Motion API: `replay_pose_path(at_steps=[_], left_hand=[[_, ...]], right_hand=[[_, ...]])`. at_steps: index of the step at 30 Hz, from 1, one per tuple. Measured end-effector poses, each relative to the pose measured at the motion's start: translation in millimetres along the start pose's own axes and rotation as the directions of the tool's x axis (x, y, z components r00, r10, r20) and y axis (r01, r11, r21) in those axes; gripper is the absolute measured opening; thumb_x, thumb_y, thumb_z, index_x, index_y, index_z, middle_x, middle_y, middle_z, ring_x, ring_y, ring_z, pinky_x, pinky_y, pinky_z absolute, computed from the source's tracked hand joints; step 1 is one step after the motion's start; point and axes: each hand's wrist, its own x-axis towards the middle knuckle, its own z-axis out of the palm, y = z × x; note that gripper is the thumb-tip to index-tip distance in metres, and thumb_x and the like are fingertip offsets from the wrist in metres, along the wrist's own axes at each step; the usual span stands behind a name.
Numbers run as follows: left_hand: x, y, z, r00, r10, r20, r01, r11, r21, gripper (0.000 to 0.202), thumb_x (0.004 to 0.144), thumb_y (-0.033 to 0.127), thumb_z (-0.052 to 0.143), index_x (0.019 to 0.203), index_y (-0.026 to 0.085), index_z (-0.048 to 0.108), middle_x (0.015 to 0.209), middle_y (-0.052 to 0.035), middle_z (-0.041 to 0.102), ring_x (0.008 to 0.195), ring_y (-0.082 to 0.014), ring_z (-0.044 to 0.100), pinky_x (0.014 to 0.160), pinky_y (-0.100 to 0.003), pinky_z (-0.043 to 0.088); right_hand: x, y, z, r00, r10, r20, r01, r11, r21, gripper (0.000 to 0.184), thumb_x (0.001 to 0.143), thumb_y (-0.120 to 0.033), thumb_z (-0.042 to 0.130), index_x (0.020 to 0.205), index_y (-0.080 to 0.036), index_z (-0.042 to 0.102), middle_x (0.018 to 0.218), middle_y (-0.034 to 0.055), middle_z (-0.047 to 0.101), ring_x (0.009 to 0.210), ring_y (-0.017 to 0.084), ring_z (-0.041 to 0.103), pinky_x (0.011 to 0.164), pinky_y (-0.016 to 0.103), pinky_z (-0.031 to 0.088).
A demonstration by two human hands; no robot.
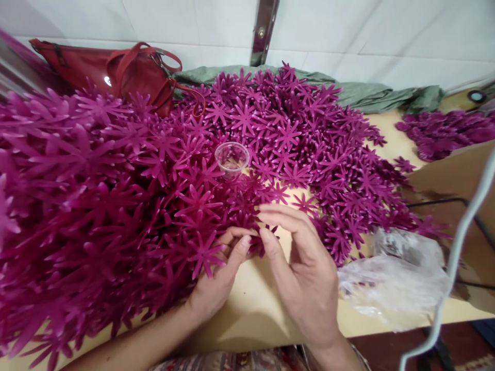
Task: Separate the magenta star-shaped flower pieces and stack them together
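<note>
Between my two hands, low over the front of the table, is a small magenta artificial flower [257,246]. My left hand [222,268] pinches it between thumb and forefinger. From the other side my right hand [299,263] brings its thumb and forefinger to the same flower, its other fingers curled. Whether the right fingertips hold anything smaller is too fine to make out. A big heap of magenta flowers [96,206] presses up against my left hand. Just beyond the hands, a clear plastic cup [232,157] with small bits inside stands among the flowers.
A second pile of flowers [278,123] spreads across the back of the table [247,314]. A red handbag [83,64] lies at the back left, near green cloth [371,95]. To the right are a clear plastic bag [394,283], a brown cardboard box [456,206] and a pale cable [460,242].
</note>
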Motion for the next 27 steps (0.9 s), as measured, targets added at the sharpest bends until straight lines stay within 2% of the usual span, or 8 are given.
replay_pose_path(at_steps=[3,6,10,15,19,22,24,27], left_hand=[[1.6,-4.0,8.8,0.999,-0.035,0.015,0.037,0.987,-0.155,0.022,0.091,0.041,0.076,0.095,0.02,0.071,0.094,-0.0013,0.072,0.088,-0.0125,0.069,0.089,-0.027,0.058],[1.3,-8.4,19.6,0.992,-0.104,0.066,0.119,0.951,-0.286,0.021,0.088,0.037,0.081,0.09,0.019,0.07,0.09,-0.0003,0.07,0.086,-0.0112,0.068,0.087,-0.026,0.06],[-1.5,-11.8,26.4,0.99,-0.115,0.077,0.133,0.949,-0.287,0.02,0.088,0.036,0.081,0.088,0.019,0.071,0.091,0.0007,0.068,0.091,-0.0108,0.067,0.09,-0.026,0.06],[-3.4,-14.5,23.4,0.992,-0.102,0.074,0.116,0.969,-0.22,0.016,0.092,0.035,0.077,0.09,0.021,0.073,0.088,0.0021,0.068,0.089,-0.0096,0.066,0.093,-0.027,0.06],[-3.5,-16.7,20.6,0.993,-0.088,0.081,0.1,0.983,-0.156,0.016,0.094,0.035,0.074,0.091,0.02,0.071,0.092,0.0014,0.069,0.093,-0.0116,0.066,0.098,-0.031,0.059],[-3.1,-16.5,20.8,0.995,-0.086,0.056,0.093,0.985,-0.142,0.018,0.094,0.037,0.074,0.091,0.02,0.07,0.09,0.0018,0.067,0.089,-0.0106,0.064,0.093,-0.027,0.058],[-1.9,-14.7,21.7,0.995,-0.097,0.028,0.1,0.985,-0.14,0.021,0.093,0.039,0.075,0.091,0.02,0.069,0.087,0.0022,0.065,0.086,-0.0098,0.062,0.089,-0.024,0.057],[1.1,-10.9,22.3,0.994,-0.109,-0.02,0.104,0.982,-0.159,0.026,0.09,0.043,0.078,0.089,0.019,0.068,0.088,0.0012,0.065,0.087,-0.0117,0.062,0.087,-0.025,0.057]], right_hand=[[-16.3,18.4,-10.9,0.998,0.035,-0.055,-0.045,0.979,-0.198,0.013,0.091,-0.021,0.077,0.101,-0.024,0.068,0.105,0.0027,0.064,0.107,0.017,0.064,0.095,0.031,0.053],[-29.5,26.6,-19.7,0.99,0.108,-0.095,-0.126,0.97,-0.21,0.008,0.092,-0.024,0.076,0.096,-0.024,0.069,0.103,0.0021,0.063,0.104,0.017,0.063,0.091,0.029,0.051],[-35.2,29.1,-25.6,0.969,0.234,-0.083,-0.241,0.965,-0.102,0.005,0.096,-0.023,0.071,0.093,-0.026,0.071,0.101,0.0004,0.065,0.103,0.016,0.064,0.09,0.028,0.05],[-34.3,32.9,-27.2,0.966,0.25,-0.073,-0.257,0.961,-0.104,0.004,0.098,-0.024,0.068,0.1,-0.026,0.07,0.096,-0.0004,0.069,0.092,0.016,0.065,0.084,0.028,0.049],[-31.6,33.4,-25.5,0.93,0.366,-0.046,-0.365,0.931,0.033,0.012,0.099,-0.03,0.065,0.091,-0.023,0.069,0.082,-0.0022,0.067,0.078,0.014,0.062,0.075,0.026,0.049],[-29.9,36.6,-23.0,0.891,0.453,-0.03,-0.442,0.882,0.162,0.018,0.098,-0.036,0.067,0.088,-0.021,0.068,0.078,-0.002,0.065,0.073,0.014,0.058,0.069,0.025,0.048],[-29.6,41.3,-21.4,0.872,0.486,-0.05,-0.464,0.855,0.231,0.022,0.097,-0.039,0.069,0.086,-0.02,0.068,0.076,-0.0021,0.063,0.071,0.013,0.056,0.068,0.026,0.046],[-28.5,50.1,-20.3,0.831,0.548,-0.092,-0.477,0.789,0.387,0.025,0.094,-0.043,0.072,0.086,-0.02,0.066,0.074,-0.0034,0.06,0.068,0.012,0.052,0.066,0.026,0.045]])
